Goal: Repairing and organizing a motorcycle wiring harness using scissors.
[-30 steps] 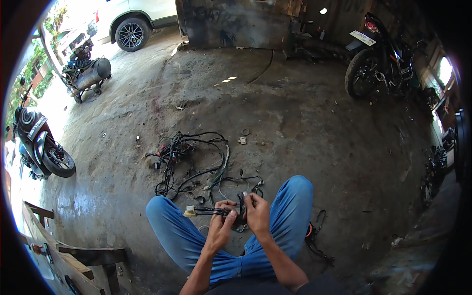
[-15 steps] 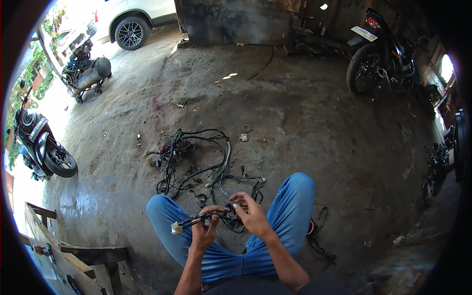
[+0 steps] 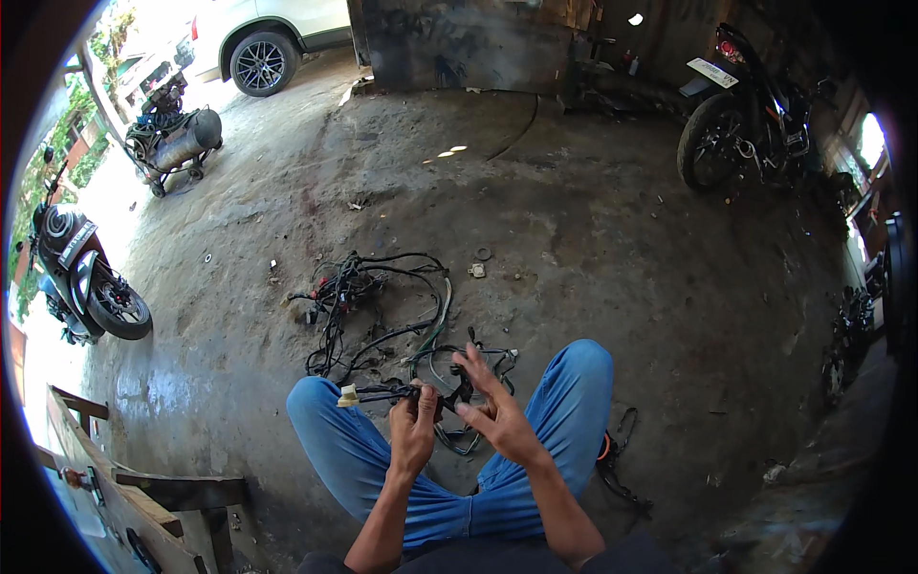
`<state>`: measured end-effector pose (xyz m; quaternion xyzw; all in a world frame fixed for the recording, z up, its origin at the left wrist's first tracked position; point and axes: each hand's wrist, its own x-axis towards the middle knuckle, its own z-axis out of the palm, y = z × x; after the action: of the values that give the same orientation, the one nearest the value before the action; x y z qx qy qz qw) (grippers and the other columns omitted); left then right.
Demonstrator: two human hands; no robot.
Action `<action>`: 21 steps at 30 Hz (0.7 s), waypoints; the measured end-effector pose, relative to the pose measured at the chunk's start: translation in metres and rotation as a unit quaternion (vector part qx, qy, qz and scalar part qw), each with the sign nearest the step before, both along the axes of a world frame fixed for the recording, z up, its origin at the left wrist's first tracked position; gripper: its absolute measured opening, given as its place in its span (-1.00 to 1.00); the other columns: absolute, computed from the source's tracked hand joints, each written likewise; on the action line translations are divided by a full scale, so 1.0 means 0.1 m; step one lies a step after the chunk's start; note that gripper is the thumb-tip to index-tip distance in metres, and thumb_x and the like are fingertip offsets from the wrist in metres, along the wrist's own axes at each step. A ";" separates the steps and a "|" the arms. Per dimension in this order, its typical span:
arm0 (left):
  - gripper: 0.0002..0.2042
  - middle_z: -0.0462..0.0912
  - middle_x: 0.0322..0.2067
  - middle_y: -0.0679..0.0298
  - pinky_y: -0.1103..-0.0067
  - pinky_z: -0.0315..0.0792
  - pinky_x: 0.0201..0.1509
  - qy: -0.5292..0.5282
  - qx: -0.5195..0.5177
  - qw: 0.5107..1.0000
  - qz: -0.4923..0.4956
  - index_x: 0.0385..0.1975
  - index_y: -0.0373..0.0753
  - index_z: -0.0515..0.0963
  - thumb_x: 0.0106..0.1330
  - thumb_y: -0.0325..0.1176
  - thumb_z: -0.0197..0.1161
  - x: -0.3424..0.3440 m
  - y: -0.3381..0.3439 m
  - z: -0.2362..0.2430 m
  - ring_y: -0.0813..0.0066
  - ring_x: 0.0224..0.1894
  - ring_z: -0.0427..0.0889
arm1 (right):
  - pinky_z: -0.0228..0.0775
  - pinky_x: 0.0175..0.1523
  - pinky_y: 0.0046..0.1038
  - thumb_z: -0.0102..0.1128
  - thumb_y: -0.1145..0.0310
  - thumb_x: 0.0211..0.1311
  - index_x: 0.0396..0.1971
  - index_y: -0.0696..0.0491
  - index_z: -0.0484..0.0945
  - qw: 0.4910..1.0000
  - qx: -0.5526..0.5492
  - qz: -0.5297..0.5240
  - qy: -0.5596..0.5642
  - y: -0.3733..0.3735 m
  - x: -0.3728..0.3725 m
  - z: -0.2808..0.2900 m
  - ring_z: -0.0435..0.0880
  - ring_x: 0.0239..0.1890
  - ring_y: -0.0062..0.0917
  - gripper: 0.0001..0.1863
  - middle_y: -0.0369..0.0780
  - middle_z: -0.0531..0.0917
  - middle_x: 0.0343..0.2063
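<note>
My left hand [image 3: 413, 430] is closed around a dark wire bundle [image 3: 378, 393], its thumb on top. A cream plastic connector [image 3: 348, 396] ends the bundle on the left. Just to the right, my right hand [image 3: 499, 421] has its fingers stretched out and spread. A black strip or flap [image 3: 461, 390] shows between the two hands, near my right thumb; what it is I cannot tell. Beyond my knees, a tangled wiring harness [image 3: 346, 287] lies on the floor, with green and white wires [image 3: 442, 308] looping back toward my hands.
A small pale part [image 3: 477, 271] and a dark ring [image 3: 483, 253] lie past the harness. An orange-and-black cord [image 3: 612, 464] is beside my right knee. Motorcycles [image 3: 115, 301] stand left and far right, an air compressor [image 3: 186, 142] far left. A wooden bench [image 3: 182, 493] is lower left.
My right fingers have spread and lifted off the bundle. My left hand has turned, its thumb now upright on the wires, and the cream connector has risen slightly.
</note>
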<state>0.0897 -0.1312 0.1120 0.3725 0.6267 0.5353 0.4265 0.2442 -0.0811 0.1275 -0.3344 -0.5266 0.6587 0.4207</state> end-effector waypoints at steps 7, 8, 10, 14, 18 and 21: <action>-0.70 0.43 -0.13 0.16 0.51 0.39 -0.09 0.073 0.123 0.988 -0.057 -0.32 -0.34 0.48 0.56 -0.20 0.11 -0.03 0.10 0.04 0.45 -0.12 0.44 | 0.40 -0.24 -0.72 0.24 0.38 0.43 0.23 0.07 0.55 0.993 -0.065 0.038 -0.088 0.16 0.06 -0.23 0.61 -0.27 -0.78 -0.60 -0.28 0.71 -0.03; -0.71 0.42 -0.06 0.12 0.49 0.39 -0.05 0.078 0.126 0.987 -0.068 -0.31 -0.34 0.48 0.55 -0.20 0.11 -0.04 0.11 0.04 0.41 -0.07 0.43 | 0.40 -0.24 -0.72 0.24 0.38 0.43 0.23 0.07 0.55 0.993 -0.063 0.038 -0.087 0.16 0.06 -0.25 0.61 -0.27 -0.78 -0.60 -0.28 0.71 -0.03; -0.71 0.47 -0.11 0.15 0.51 0.39 -0.04 0.067 0.147 0.984 -0.074 -0.30 -0.33 0.48 0.55 -0.20 0.11 -0.07 0.16 0.08 0.45 -0.10 0.44 | 0.39 -0.28 -0.70 0.23 0.36 0.45 0.10 0.09 0.62 0.993 -0.067 -0.011 -0.092 0.17 -0.01 -0.22 0.58 -0.31 -0.80 -0.70 -0.32 0.71 -0.17; -0.74 0.48 -0.35 0.36 0.58 0.35 -0.11 -0.029 0.112 0.987 -0.112 -0.29 -0.25 0.44 0.59 -0.20 0.05 -0.15 0.18 0.13 0.62 -0.23 0.41 | 0.47 -0.19 -0.55 0.20 0.44 0.41 -0.04 0.12 0.63 0.985 -0.054 -0.140 -0.087 0.10 -0.08 0.06 0.59 -0.34 -0.67 -0.81 -0.26 0.64 -0.19; -0.71 0.42 -0.48 0.46 0.61 0.33 -0.15 0.066 0.068 0.993 -0.077 -0.33 -0.24 0.44 0.58 -0.16 0.09 -0.20 0.26 0.30 0.67 -0.31 0.36 | 0.43 0.00 -0.37 0.21 0.64 0.12 -0.16 0.11 0.63 0.905 0.276 -0.267 -0.185 0.01 -0.11 0.14 0.58 -0.10 -0.39 -0.74 -0.14 0.59 -0.14; -0.65 0.44 -0.55 0.44 0.61 0.29 -0.33 0.079 0.078 0.993 -0.029 -0.38 -0.29 0.44 0.53 -0.11 0.18 -0.24 0.37 0.30 0.69 -0.41 0.35 | 0.41 0.09 -0.30 0.25 0.65 0.07 -0.14 0.05 0.66 0.871 0.353 -0.241 -0.243 -0.10 -0.13 0.05 0.55 -0.01 -0.31 -0.68 -0.16 0.57 -0.12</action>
<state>0.0654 -0.0942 0.1416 0.4637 0.6035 0.5390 0.3608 0.2315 -0.0907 0.1322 -0.4295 -0.7125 0.2048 0.5157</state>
